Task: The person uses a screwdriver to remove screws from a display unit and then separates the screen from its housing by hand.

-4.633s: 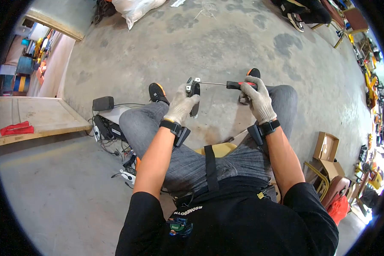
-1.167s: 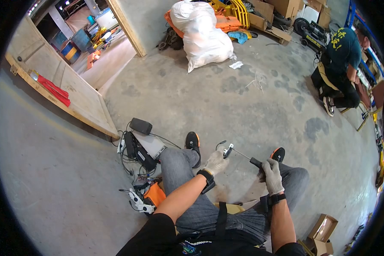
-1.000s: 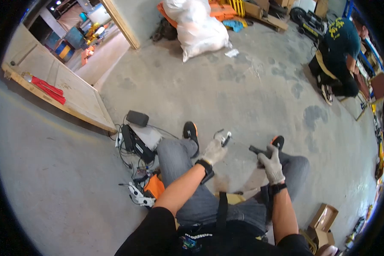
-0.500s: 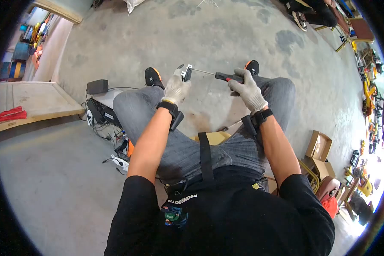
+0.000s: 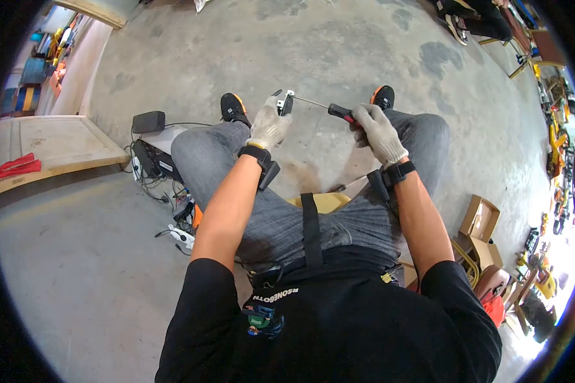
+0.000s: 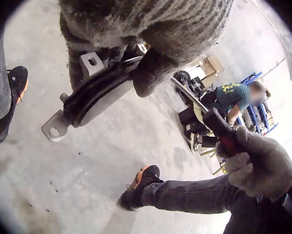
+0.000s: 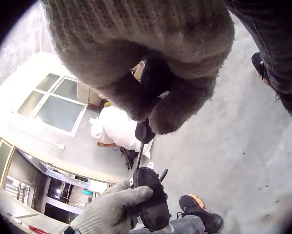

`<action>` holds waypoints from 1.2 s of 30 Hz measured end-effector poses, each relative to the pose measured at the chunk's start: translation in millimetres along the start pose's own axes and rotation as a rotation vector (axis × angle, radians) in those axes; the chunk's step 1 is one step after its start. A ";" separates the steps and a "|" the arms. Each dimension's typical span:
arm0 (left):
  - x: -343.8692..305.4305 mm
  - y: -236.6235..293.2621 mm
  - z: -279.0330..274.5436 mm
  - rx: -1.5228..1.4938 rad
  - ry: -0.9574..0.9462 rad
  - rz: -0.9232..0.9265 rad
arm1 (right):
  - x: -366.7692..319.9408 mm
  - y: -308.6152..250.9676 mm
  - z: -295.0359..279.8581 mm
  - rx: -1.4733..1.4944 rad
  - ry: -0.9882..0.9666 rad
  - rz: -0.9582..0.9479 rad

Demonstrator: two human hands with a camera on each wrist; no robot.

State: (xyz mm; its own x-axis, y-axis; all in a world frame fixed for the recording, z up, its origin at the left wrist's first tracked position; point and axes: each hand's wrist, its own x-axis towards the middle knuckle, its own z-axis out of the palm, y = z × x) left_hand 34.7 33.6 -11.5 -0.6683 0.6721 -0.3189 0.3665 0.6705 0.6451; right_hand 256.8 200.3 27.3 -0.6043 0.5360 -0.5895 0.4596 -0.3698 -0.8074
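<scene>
Gloved, the left hand [image 5: 269, 126] pinches a small black part [image 6: 99, 95] with pale metal tabs between thumb and fingers. The right hand [image 5: 378, 133], also gloved, grips the black and red handle of a screwdriver [image 5: 340, 112]. Its thin shaft points left, and the tip meets the upper end of the black part [image 7: 153, 200] in the head view. Whether the tip sits in a screw cannot be told. In the right wrist view, fingers wrap the handle and hide most of it.
Cables and a black box [image 5: 148, 122] lie left of the person's left knee. A wooden panel [image 5: 64, 143] with a red cloth [image 5: 16, 166] is farther left. An opened cardboard box [image 5: 480, 220] stands at the right. Another person [image 6: 232, 100] sits beyond, near blue shelving.
Since half a second ago, the right hand has closed its extended fingers more around the handle and turned. The head view has shifted slightly; the left hand still holds the black part.
</scene>
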 end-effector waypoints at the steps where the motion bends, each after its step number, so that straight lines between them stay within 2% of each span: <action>1: -0.4 0.9 -0.7 0.001 0.000 0.000 | 0.8 1.7 0.5 0.001 0.000 0.000; 4: -2.9 6.6 -3.0 -0.011 0.003 -0.011 | -4.2 0.7 8.5 -0.027 0.052 -0.055; 6: -4.8 9.5 -4.8 -0.026 -0.014 -0.040 | -11.8 -2.1 14.9 -0.218 0.226 -0.280; 10: -0.5 1.6 1.1 -0.020 0.026 0.020 | -1.8 3.1 0.0 -0.179 0.141 -0.149; 12: -3.3 5.8 -1.7 -0.060 0.001 -0.008 | 2.8 -0.3 -5.1 0.008 -0.056 -0.003; 13: -4.8 8.7 -3.6 -0.060 0.001 -0.008 | -2.2 -3.2 0.2 0.008 -0.056 -0.003; 15: -6.4 12.3 -6.2 -0.052 -0.022 -0.033 | -14.8 -9.5 15.0 -0.115 0.207 -0.124; 16: -5.3 10.8 -5.9 -0.052 -0.020 -0.034 | -12.3 -5.6 14.8 -0.115 0.205 -0.125; 18: -3.2 9.5 -6.5 -0.062 -0.072 -0.074 | -5.1 5.5 11.3 -0.172 0.246 -0.291; 19: -3.9 10.5 -7.6 -0.061 -0.072 -0.073 | -1.8 6.0 5.3 -0.172 0.246 -0.291; 21: -6.7 14.5 -10.4 -0.077 -0.091 -0.098 | 4.7 4.6 -5.4 -0.036 0.023 -0.051; 25: -7.2 17.5 -12.4 -0.083 -0.108 -0.118 | -0.2 1.3 2.7 0.027 0.032 -0.030; 27: -5.2 13.7 -9.3 -0.057 -0.087 -0.093 | -15.2 -9.0 17.6 -0.125 0.248 -0.199; 31: -5.4 14.3 -10.4 -0.065 -0.101 -0.115 | -8.5 -1.2 4.4 -0.152 0.184 -0.222; 33: -5.0 13.3 -10.1 -0.060 -0.101 -0.099 | -1.1 -4.0 -5.0 -0.019 -0.016 -0.012; 34: -5.1 13.3 -10.0 -0.060 -0.101 -0.098 | -1.3 -2.7 -2.4 -0.019 -0.015 -0.012; 36: -5.7 13.3 -9.8 -0.072 -0.092 -0.091 | -4.1 0.2 7.7 -0.009 0.164 -0.068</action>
State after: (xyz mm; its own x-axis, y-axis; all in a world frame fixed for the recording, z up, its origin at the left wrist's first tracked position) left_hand 37.0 35.6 5.7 -0.6335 0.6376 -0.4383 0.2578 0.7081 0.6574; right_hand 254.3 192.2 29.4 -0.5205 0.6764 -0.5212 0.4277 -0.3218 -0.8447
